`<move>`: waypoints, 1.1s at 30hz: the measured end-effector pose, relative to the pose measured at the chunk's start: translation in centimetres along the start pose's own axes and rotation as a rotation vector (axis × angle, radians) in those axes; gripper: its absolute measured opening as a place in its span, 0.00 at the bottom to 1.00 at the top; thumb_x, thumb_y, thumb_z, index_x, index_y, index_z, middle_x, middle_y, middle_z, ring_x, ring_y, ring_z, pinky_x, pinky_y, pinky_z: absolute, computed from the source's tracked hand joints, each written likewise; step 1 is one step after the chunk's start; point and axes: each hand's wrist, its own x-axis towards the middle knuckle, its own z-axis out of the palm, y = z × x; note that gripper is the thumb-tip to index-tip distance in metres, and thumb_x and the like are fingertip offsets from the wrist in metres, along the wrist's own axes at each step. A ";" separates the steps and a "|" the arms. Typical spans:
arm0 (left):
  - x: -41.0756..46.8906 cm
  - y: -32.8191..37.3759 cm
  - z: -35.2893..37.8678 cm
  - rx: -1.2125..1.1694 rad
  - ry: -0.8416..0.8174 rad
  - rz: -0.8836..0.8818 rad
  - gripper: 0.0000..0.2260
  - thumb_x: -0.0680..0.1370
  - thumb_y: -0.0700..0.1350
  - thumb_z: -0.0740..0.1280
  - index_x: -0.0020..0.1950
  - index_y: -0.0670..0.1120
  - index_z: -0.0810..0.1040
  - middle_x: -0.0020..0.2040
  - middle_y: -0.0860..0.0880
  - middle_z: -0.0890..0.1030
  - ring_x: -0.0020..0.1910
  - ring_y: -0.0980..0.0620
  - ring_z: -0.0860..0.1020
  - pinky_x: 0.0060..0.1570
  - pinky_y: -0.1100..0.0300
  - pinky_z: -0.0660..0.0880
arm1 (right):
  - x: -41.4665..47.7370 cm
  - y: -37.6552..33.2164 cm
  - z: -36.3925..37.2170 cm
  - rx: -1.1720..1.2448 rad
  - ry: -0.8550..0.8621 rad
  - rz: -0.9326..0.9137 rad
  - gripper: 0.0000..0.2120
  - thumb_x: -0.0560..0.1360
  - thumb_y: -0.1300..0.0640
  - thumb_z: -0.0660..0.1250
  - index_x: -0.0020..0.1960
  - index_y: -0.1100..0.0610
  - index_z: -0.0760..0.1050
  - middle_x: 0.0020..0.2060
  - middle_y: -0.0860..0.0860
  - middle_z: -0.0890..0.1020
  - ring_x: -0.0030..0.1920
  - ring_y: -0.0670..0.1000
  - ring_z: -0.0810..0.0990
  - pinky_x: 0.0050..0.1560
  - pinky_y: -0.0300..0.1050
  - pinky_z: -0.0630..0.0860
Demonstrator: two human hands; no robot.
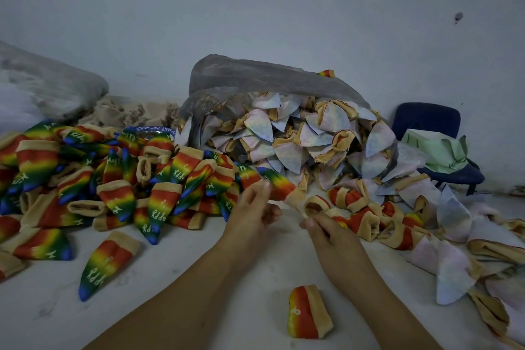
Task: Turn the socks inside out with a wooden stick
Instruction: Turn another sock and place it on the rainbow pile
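Dim, flat, bluish light, soft faint shadows, no glare — wide-angle bending at edges, slight overall softness.

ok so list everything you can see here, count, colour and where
rainbow socks: many, rainbow with tan cuffs, heaped at left
pale socks: many, whitish with tan cuffs, spilling from bag, centre and right
plastic bag: one, clear grey, centre back
loose sock: one, rainbow, between the forearms
held sock: one, rainbow, between both hands
chair: one, dark blue, far right
green bundle: one, pale green, on the chair
grey sack: one, grey, back left
surface: one, white, under everything
left hand: one, pinches held sock's body
right hand: one, pinches its tan cuff
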 end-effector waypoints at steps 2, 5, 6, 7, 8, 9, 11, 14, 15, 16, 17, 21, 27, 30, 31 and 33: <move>0.0 0.0 -0.2 0.003 -0.026 -0.014 0.13 0.77 0.56 0.66 0.52 0.48 0.77 0.36 0.48 0.79 0.33 0.54 0.76 0.39 0.59 0.73 | -0.1 -0.1 0.1 -0.013 -0.033 -0.002 0.11 0.80 0.48 0.56 0.51 0.45 0.77 0.36 0.45 0.78 0.38 0.42 0.74 0.37 0.41 0.70; -0.1 0.0 -0.4 0.011 -0.069 -0.028 0.11 0.80 0.53 0.64 0.50 0.45 0.76 0.34 0.48 0.78 0.32 0.52 0.76 0.37 0.60 0.74 | -0.1 -0.1 0.2 -0.016 -0.039 -0.002 0.10 0.79 0.46 0.57 0.47 0.46 0.76 0.34 0.46 0.77 0.37 0.44 0.74 0.37 0.43 0.70; -0.1 0.0 -0.3 0.013 -0.069 -0.023 0.12 0.80 0.52 0.64 0.50 0.44 0.77 0.34 0.47 0.79 0.33 0.53 0.77 0.37 0.61 0.75 | -0.1 0.0 0.1 -0.007 -0.027 -0.003 0.09 0.79 0.46 0.59 0.45 0.46 0.75 0.31 0.46 0.75 0.34 0.44 0.73 0.34 0.42 0.68; -0.1 0.0 -0.2 0.034 -0.058 -0.010 0.13 0.80 0.52 0.64 0.50 0.43 0.79 0.34 0.48 0.80 0.33 0.54 0.78 0.37 0.62 0.76 | 0.0 0.1 0.1 0.005 -0.015 -0.004 0.09 0.79 0.46 0.60 0.42 0.46 0.74 0.29 0.46 0.73 0.31 0.44 0.71 0.33 0.41 0.66; -0.1 0.0 -0.1 0.061 -0.043 0.005 0.13 0.80 0.52 0.64 0.49 0.43 0.80 0.34 0.48 0.81 0.34 0.55 0.79 0.37 0.62 0.77 | 0.1 0.2 0.1 0.014 -0.006 -0.004 0.09 0.78 0.46 0.60 0.40 0.46 0.73 0.27 0.47 0.71 0.30 0.44 0.70 0.32 0.41 0.66; 0.0 0.0 -0.1 0.084 -0.023 0.020 0.13 0.80 0.52 0.63 0.48 0.43 0.80 0.34 0.49 0.81 0.33 0.55 0.79 0.37 0.63 0.77 | 0.2 0.3 0.1 0.017 -0.002 0.001 0.10 0.78 0.46 0.60 0.40 0.46 0.72 0.27 0.48 0.71 0.29 0.44 0.70 0.32 0.41 0.66; 0.0 0.2 -0.2 0.097 0.026 0.032 0.13 0.81 0.51 0.63 0.48 0.43 0.80 0.33 0.49 0.81 0.32 0.56 0.79 0.35 0.64 0.76 | 0.2 0.5 -0.1 0.017 0.002 0.019 0.10 0.78 0.45 0.60 0.42 0.48 0.74 0.30 0.50 0.74 0.32 0.45 0.72 0.33 0.43 0.67; 0.0 0.7 -0.7 0.085 0.077 0.011 0.12 0.82 0.51 0.63 0.43 0.46 0.80 0.28 0.47 0.77 0.27 0.55 0.75 0.29 0.65 0.73 | 0.3 0.6 -0.5 -0.007 0.013 0.028 0.12 0.78 0.43 0.59 0.43 0.49 0.75 0.33 0.52 0.77 0.35 0.48 0.74 0.35 0.45 0.69; -0.1 0.8 -0.8 0.060 0.085 0.000 0.12 0.81 0.50 0.64 0.42 0.48 0.80 0.27 0.47 0.76 0.26 0.55 0.74 0.27 0.65 0.72 | 0.3 0.6 -0.6 -0.019 0.016 0.025 0.13 0.77 0.43 0.59 0.43 0.49 0.76 0.33 0.51 0.77 0.34 0.48 0.75 0.35 0.45 0.69; -0.1 0.8 -0.7 0.016 0.090 -0.017 0.11 0.81 0.49 0.65 0.42 0.47 0.79 0.27 0.47 0.75 0.25 0.55 0.73 0.26 0.65 0.72 | 0.3 0.7 -0.7 -0.027 0.021 0.025 0.13 0.77 0.43 0.59 0.42 0.49 0.76 0.33 0.51 0.78 0.34 0.46 0.75 0.35 0.45 0.69; -0.1 1.0 -0.6 -0.053 0.091 -0.031 0.08 0.81 0.46 0.65 0.44 0.46 0.78 0.26 0.47 0.76 0.25 0.55 0.74 0.26 0.65 0.73 | 0.3 0.7 -0.8 -0.031 0.030 0.029 0.12 0.77 0.43 0.60 0.42 0.48 0.76 0.32 0.49 0.78 0.33 0.45 0.75 0.34 0.44 0.69; -0.2 1.8 -0.4 -0.364 0.059 -0.051 0.04 0.81 0.40 0.63 0.55 0.41 0.73 0.37 0.43 0.85 0.34 0.51 0.85 0.32 0.63 0.80 | 0.3 0.7 -1.0 -0.043 0.070 0.035 0.14 0.76 0.40 0.60 0.38 0.46 0.74 0.28 0.45 0.75 0.28 0.42 0.72 0.31 0.39 0.63; -0.7 1.6 0.1 -0.508 -0.058 -0.137 0.12 0.83 0.41 0.60 0.65 0.38 0.71 0.49 0.38 0.85 0.45 0.46 0.86 0.36 0.60 0.82 | 0.1 0.4 -0.4 0.159 0.082 0.046 0.17 0.77 0.41 0.60 0.34 0.49 0.73 0.24 0.42 0.73 0.26 0.39 0.70 0.29 0.35 0.64; -0.7 1.6 0.3 -0.525 -0.079 -0.138 0.11 0.83 0.41 0.60 0.62 0.38 0.73 0.49 0.37 0.85 0.46 0.46 0.86 0.37 0.60 0.82 | 0.0 0.3 -0.2 0.275 0.099 0.049 0.17 0.76 0.43 0.62 0.33 0.51 0.74 0.25 0.46 0.71 0.24 0.40 0.67 0.26 0.29 0.64; -0.7 1.6 0.3 -0.526 -0.077 -0.134 0.10 0.82 0.41 0.60 0.62 0.38 0.73 0.49 0.37 0.85 0.46 0.46 0.86 0.38 0.60 0.82 | 0.1 0.3 -0.2 0.283 0.097 0.050 0.17 0.76 0.43 0.62 0.33 0.50 0.74 0.26 0.47 0.71 0.24 0.40 0.67 0.26 0.29 0.64; -0.6 1.5 0.2 -0.523 -0.063 -0.127 0.10 0.82 0.41 0.61 0.60 0.38 0.74 0.48 0.38 0.85 0.46 0.46 0.86 0.38 0.60 0.82 | 0.2 0.4 -0.1 0.279 0.087 0.051 0.17 0.76 0.43 0.63 0.32 0.50 0.74 0.26 0.47 0.71 0.24 0.41 0.67 0.27 0.30 0.65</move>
